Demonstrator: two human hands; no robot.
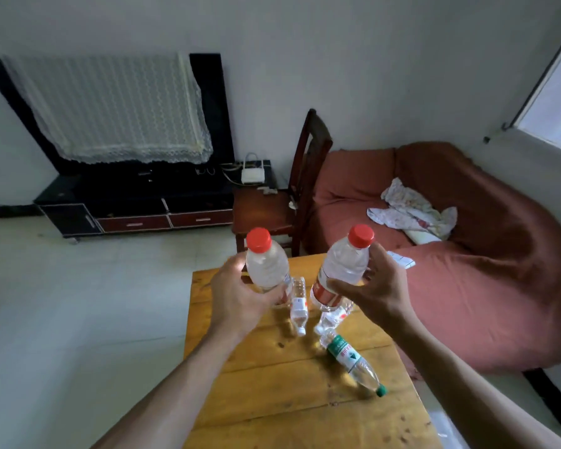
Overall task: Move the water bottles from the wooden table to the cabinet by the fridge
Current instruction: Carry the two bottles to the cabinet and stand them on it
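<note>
Hands (305,296) round red-capped bottles (268,264) (above table (272,384))

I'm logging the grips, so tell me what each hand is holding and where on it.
The left hand grips a red-capped bottle around its lower body. The right hand grips another red-capped bottle around its middle, above the label.

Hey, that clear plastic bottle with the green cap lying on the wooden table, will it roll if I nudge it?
The green-capped clear plastic bottle lies on its side, so it would probably roll. It seems to hold water, so likely heavyish. Its smooth plastic may be slippery.
</note>
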